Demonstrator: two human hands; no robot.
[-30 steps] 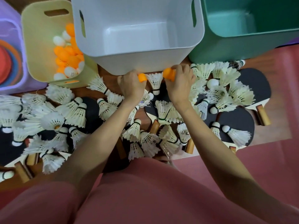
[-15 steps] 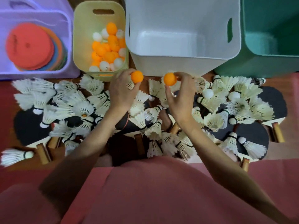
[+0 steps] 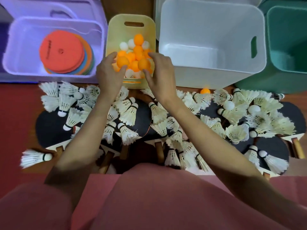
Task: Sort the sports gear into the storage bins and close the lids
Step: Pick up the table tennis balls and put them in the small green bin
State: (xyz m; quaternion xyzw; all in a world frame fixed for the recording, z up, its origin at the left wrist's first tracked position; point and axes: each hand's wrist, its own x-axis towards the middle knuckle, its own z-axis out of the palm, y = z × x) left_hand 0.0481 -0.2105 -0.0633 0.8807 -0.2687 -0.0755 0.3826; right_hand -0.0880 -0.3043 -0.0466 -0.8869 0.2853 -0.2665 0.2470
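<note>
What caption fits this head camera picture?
Left hand and right hand each holding an orange ball over the yellow bin.

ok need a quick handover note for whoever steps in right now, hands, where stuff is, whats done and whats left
Left hand and right hand each hold an orange ball over the yellow bin.
Done: yellow bin has orange and white balls; purple bin has the flat discs.
Left: white bin and green bin look empty. Shuttlecocks, paddles, one orange ball and some white balls remain on the floor. All bins are open.
</note>
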